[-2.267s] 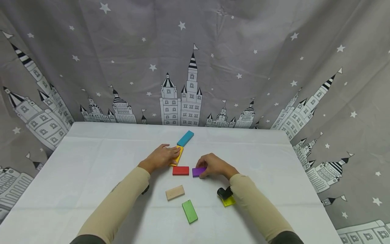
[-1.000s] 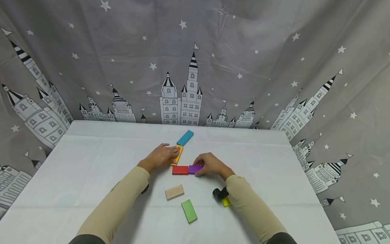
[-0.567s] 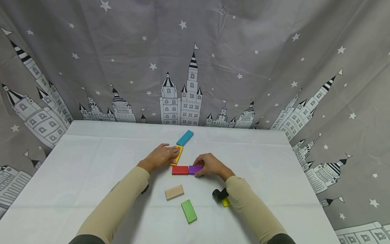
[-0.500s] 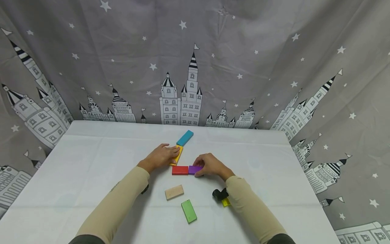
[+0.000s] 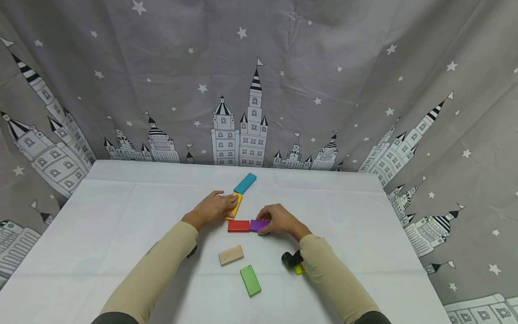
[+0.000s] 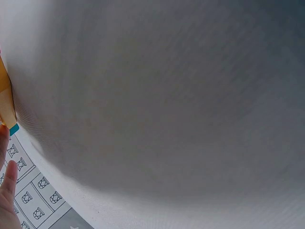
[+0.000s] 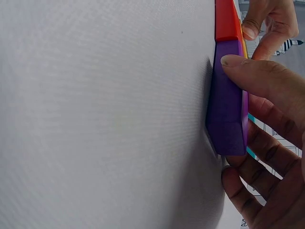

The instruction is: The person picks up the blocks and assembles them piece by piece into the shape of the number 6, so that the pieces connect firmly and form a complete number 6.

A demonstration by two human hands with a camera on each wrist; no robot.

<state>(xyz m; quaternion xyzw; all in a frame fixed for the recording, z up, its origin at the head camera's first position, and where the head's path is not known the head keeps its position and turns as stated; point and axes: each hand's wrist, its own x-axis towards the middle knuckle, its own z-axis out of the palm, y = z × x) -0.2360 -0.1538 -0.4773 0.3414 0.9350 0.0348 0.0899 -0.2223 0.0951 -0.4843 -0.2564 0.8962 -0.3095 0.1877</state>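
Observation:
In the head view, my left hand [image 5: 213, 208] holds a yellow block [image 5: 237, 208], its fingers over the top and the thumb by the near end. A blue block [image 5: 245, 183] meets the yellow one's far end at a slant. The red block [image 5: 238, 226] lies crosswise at the yellow block's near end. My right hand [image 5: 282, 220] pinches a purple block [image 7: 226, 105] between thumb and fingers. End to end with the red block, the purple one touches it. Only the yellow block's edge [image 6: 5, 95] shows in the left wrist view.
Nearer the person lie a plain wooden block [image 5: 231, 255] and a green block [image 5: 250, 281]. A bright yellow block [image 5: 299, 269] is partly hidden under the right sleeve and a black wrist device [image 5: 291, 259]. A grey castle-print curtain [image 5: 323, 58] hangs behind the white table [image 5: 121, 216].
My right hand has slid the purple block left, closing the gap to the red block. In the last second both hands have stayed nearly still.

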